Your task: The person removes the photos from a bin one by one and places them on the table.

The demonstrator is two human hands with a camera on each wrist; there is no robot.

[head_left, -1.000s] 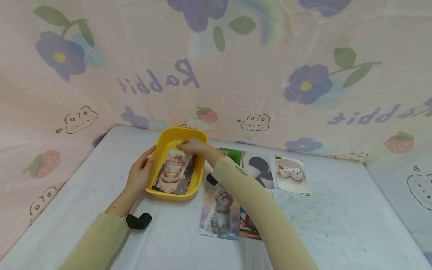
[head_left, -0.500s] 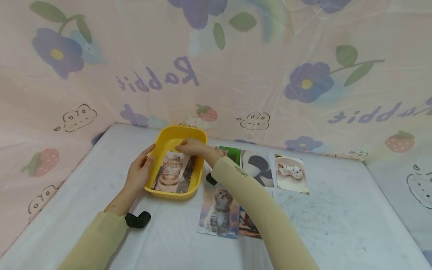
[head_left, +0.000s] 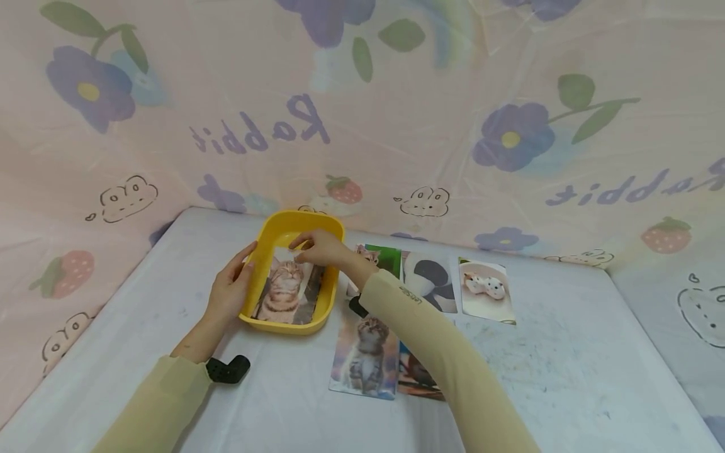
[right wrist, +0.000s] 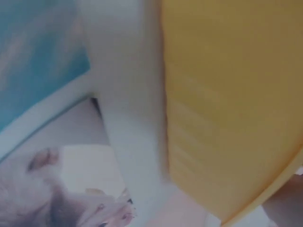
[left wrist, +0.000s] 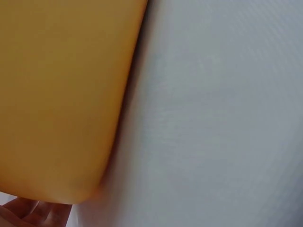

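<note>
In the head view my left hand [head_left: 231, 286] grips the left side of a yellow plastic tray [head_left: 335, 301], its thumb near the rim. A photo card of a light ginger tabby cat [head_left: 284, 288] lies inside, over other card edges showing on its right. My right hand [head_left: 320, 247] reaches over the tray's right rim, thumb and forefinger apart at the card's upper edge. The left wrist view has the tray's outer wall [left wrist: 57, 94] with fingertips [left wrist: 35, 213] below it. The tray's side [right wrist: 227, 94] fills much of the right wrist view.
Photo cards lie right of the tray: a grey kitten [head_left: 365, 362], a green-backed card [head_left: 387, 258], a black-and-white animal [head_left: 427, 277] and two small white animals [head_left: 486, 288]. Another card [head_left: 416, 377] is partly under the right sleeve. A printed curtain [head_left: 374, 126] rises behind the white table [head_left: 555, 371].
The right thumb and forefinger have spread apart. The tabby card's top edge sits slightly higher and further left in the tray. The left hand keeps its grip on the tray.
</note>
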